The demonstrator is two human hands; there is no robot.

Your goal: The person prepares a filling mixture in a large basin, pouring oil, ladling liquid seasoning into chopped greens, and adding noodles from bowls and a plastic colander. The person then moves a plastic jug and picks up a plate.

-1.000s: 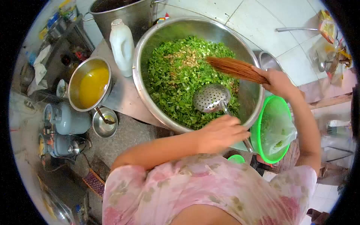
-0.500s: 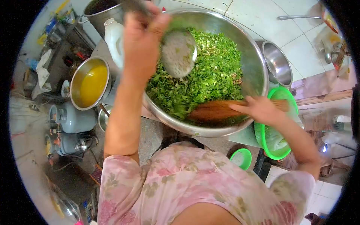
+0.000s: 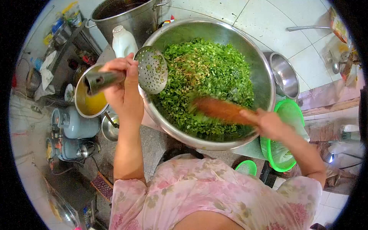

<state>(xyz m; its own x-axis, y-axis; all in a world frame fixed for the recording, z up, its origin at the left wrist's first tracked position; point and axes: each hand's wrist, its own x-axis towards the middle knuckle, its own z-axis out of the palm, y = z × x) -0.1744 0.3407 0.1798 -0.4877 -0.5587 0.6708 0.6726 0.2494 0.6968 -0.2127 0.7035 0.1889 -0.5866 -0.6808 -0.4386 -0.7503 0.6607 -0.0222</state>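
Observation:
My left hand (image 3: 126, 86) is closed round the handle of a metal skimmer (image 3: 152, 71). Its perforated disc hangs over the left rim of a big steel bowl (image 3: 255, 57), with green bits stuck to it. Chopped greens (image 3: 218, 65) fill much of the bowl, with small tan bits among them on the left. My right hand (image 3: 270, 123) grips a flat wooden paddle (image 3: 226, 110) at the bowl's lower right. The blurred blade dips into the greens, so its tip is hard to make out.
Left of the bowl are a pan of yellow liquid (image 3: 94, 105), a white bottle (image 3: 123, 43) and a tall steel pot (image 3: 128, 17). A smaller steel bowl (image 3: 285, 74) and a green basket (image 3: 283, 166) stand to the right. Gas cylinders (image 3: 78, 122) are at far left.
My left hand has come down and to the left, carrying the skimmer from above the greens to the left rim. The paddle has swung from the near wall further into the greens.

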